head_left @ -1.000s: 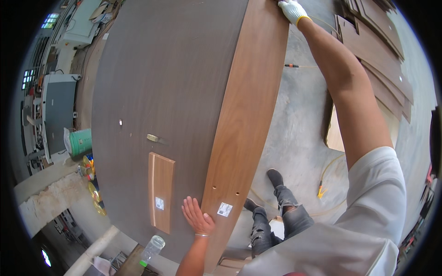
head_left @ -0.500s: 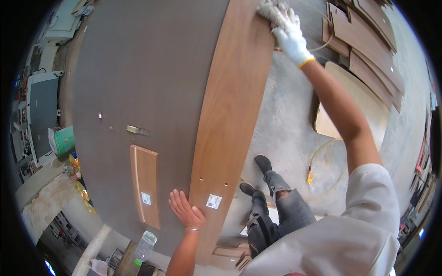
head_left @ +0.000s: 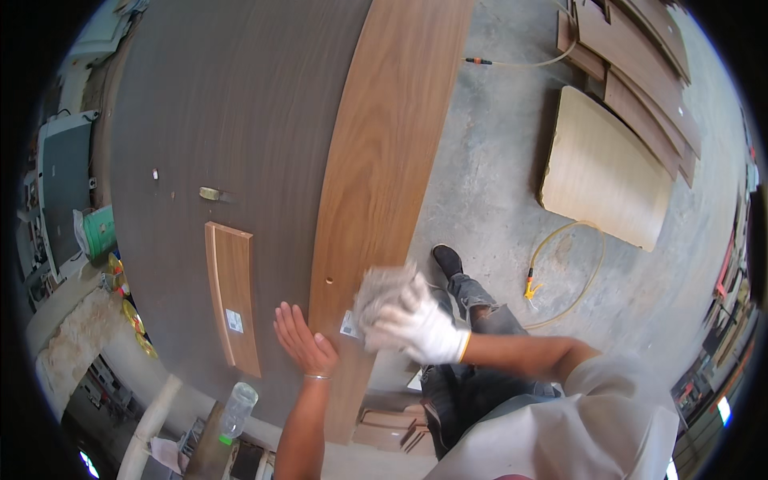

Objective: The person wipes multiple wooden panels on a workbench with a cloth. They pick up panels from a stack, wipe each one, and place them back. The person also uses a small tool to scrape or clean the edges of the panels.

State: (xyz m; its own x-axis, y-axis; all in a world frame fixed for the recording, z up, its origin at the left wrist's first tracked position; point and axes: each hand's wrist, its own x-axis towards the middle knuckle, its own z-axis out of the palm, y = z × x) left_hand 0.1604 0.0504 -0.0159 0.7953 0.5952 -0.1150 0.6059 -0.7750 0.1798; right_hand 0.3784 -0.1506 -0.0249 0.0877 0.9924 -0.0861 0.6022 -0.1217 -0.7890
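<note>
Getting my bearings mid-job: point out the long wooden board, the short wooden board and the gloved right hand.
Long wooden board (head_left: 374,188), head view: middle of upper face.
Short wooden board (head_left: 234,284), head view: face above label.
Gloved right hand (head_left: 416,326), head view: back of glove.

Workshop bkgd.: smooth grey flr. (head_left: 500,152) at R, w/ pale board (head_left: 612,168) next to overlapping brn. panels (head_left: 640,88), upper R; yel. hose (head_left: 598,272) loops below board. Far L: grey boxy unit (head_left: 68,184), grn. bucket (head_left: 102,232); bright light patches (head_left: 725,410) nr. lower L and R rims.
</note>
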